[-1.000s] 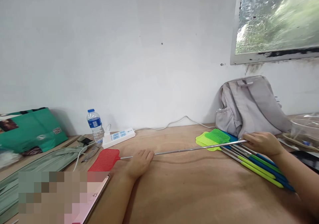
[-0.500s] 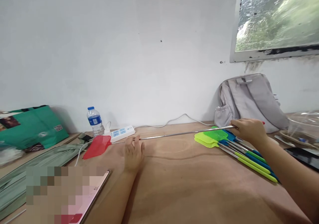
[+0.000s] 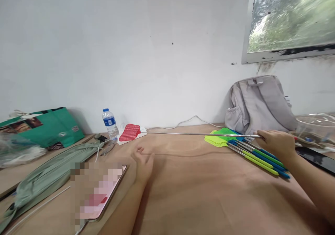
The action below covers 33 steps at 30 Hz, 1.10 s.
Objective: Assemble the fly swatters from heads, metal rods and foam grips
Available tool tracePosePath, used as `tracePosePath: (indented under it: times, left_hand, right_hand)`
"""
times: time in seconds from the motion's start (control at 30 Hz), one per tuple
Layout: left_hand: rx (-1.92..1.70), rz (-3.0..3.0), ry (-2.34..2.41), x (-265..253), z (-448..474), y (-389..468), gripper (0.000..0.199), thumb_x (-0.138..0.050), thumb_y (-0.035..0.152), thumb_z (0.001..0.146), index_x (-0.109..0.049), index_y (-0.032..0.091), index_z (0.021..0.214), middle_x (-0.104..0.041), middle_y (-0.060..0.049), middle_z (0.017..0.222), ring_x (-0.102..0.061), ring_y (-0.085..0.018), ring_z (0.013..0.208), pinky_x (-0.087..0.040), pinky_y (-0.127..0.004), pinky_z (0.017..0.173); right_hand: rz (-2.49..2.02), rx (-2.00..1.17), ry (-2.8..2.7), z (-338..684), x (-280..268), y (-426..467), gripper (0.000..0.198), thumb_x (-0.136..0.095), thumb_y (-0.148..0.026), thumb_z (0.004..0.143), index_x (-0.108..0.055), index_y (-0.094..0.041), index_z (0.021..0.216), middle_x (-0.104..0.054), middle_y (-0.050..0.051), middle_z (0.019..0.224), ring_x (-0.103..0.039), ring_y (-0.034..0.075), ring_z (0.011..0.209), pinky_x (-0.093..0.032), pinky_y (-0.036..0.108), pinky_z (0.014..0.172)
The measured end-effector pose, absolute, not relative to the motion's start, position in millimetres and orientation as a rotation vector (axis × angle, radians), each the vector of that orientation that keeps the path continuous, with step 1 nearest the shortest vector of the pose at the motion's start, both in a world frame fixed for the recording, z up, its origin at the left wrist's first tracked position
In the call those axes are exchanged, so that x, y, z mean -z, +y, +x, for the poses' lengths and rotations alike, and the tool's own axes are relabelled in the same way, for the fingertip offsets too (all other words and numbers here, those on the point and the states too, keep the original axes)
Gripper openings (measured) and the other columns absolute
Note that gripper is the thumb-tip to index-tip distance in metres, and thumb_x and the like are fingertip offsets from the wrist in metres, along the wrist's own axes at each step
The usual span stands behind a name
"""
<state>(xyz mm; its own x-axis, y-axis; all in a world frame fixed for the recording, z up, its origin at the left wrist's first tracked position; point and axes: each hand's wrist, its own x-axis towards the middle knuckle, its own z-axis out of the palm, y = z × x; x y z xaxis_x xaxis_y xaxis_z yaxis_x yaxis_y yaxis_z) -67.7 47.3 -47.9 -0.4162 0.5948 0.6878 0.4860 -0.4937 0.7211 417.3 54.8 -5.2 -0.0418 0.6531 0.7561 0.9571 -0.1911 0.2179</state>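
Observation:
A red fly swatter [image 3: 131,132] with a long, extended metal shaft reaches across the view. My right hand [image 3: 278,146] is closed around its handle end at the right. The red mesh head is in front of the power strip at the left. My left hand [image 3: 143,165] is just below the shaft, apart from it, holding nothing, its thumb apart from loosely bent fingers. Beneath the shaft on the right lies a pile of fly swatters [image 3: 258,158] with yellow-green, green and blue heads and handles.
A phone [image 3: 104,196] lies beside my left forearm. Behind stand a water bottle [image 3: 110,123] and a white power strip [image 3: 125,140]. A green bag [image 3: 60,128] and grey-green cloth [image 3: 57,170] are at left; a grey backpack [image 3: 261,102], clear plastic bowl [image 3: 314,127] and black device [image 3: 318,160] at right.
My left hand has let go of the shaft and dropped below it. The swatter has moved right with my right hand, its red head rising in front of the power strip. The view shifted slightly.

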Motion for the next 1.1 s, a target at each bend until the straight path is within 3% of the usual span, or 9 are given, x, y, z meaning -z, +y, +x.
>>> tracePosePath:
  times: [0.13, 0.3, 0.43, 0.57, 0.77, 0.9, 1.1]
  left_hand:
    - [-2.222, 1.207, 1.333, 48.7, -78.2, 53.6, 0.033, -0.047, 0.024, 0.077, -0.027, 0.03, 0.104, -0.048, -0.002, 0.1, -0.06, -0.016, 0.085, -0.048, -0.043, 0.077]
    - [-2.301, 0.854, 1.045, 29.7, -94.7, 49.4, 0.023, -0.05, 0.023, 0.075, -0.04, 0.029, 0.095, -0.058, 0.002, 0.089, -0.064, -0.013, 0.073, -0.049, -0.037, 0.074]
    - [-2.368, 0.658, 0.867, 16.4, -101.4, 41.4, 0.026, -0.056, 0.02, 0.071, -0.048, 0.025, 0.095, -0.062, 0.002, 0.091, -0.063, -0.012, 0.075, -0.051, -0.034, 0.075]
    - [-2.407, 0.51, 0.772, 12.9, -106.7, 38.7, 0.021, -0.049, 0.021, 0.078, -0.051, 0.021, 0.099, -0.061, -0.002, 0.101, -0.062, -0.015, 0.086, -0.053, -0.034, 0.072]
    - [-2.43, 0.412, 0.732, 10.0, -110.7, 36.3, 0.038, -0.043, 0.013, 0.083, -0.042, 0.031, 0.117, -0.057, -0.001, 0.115, -0.059, -0.015, 0.096, -0.054, -0.028, 0.066]
    - [-2.392, 0.351, 0.758, 10.4, -108.3, 36.0, 0.03, -0.043, 0.015, 0.083, -0.05, 0.028, 0.109, -0.059, -0.002, 0.11, -0.06, -0.016, 0.091, -0.054, -0.029, 0.065]
    - [-2.369, 0.097, 0.9, 18.8, -100.4, 38.8, 0.022, -0.045, 0.013, 0.082, -0.048, 0.022, 0.102, -0.058, -0.002, 0.102, -0.061, -0.013, 0.081, -0.053, -0.026, 0.058]
  right_hand:
    - [-1.79, 1.059, -1.734, 419.6, 22.1, 44.5, 0.028, -0.047, -0.037, 0.075, -0.064, -0.019, 0.062, -0.064, 0.007, 0.061, -0.053, 0.018, 0.059, -0.019, 0.024, 0.05]
    - [-1.716, 1.018, -1.795, 424.7, 33.2, 37.0, 0.029, -0.047, -0.038, 0.078, -0.067, -0.019, 0.069, -0.065, 0.008, 0.066, -0.055, 0.019, 0.062, -0.025, 0.025, 0.053]
    - [-1.692, 1.006, -1.835, 426.8, 32.5, 34.9, 0.029, -0.045, -0.036, 0.079, -0.064, -0.02, 0.064, -0.063, 0.007, 0.065, -0.056, 0.019, 0.064, -0.029, 0.026, 0.056]
    - [-1.763, 1.007, -1.818, 433.1, 28.9, 35.9, 0.026, -0.046, -0.035, 0.076, -0.062, -0.02, 0.063, -0.061, 0.006, 0.063, -0.054, 0.018, 0.062, -0.028, 0.025, 0.053]
    - [-1.966, 0.921, -1.587, 459.8, 24.6, 32.5, 0.025, -0.051, -0.039, 0.068, -0.055, -0.021, 0.052, -0.059, 0.006, 0.056, -0.046, 0.016, 0.05, -0.022, 0.025, 0.046]
    - [-2.052, 0.821, -1.515, 466.4, 22.4, 28.5, 0.027, -0.05, -0.041, 0.068, -0.055, -0.022, 0.051, -0.059, 0.005, 0.055, -0.042, 0.015, 0.044, -0.019, 0.024, 0.044]
    - [-2.194, 0.582, -1.588, 462.3, 11.2, 27.7, 0.02, -0.055, -0.041, 0.063, -0.062, -0.023, 0.057, -0.064, 0.007, 0.065, -0.05, 0.018, 0.053, -0.024, 0.025, 0.047]
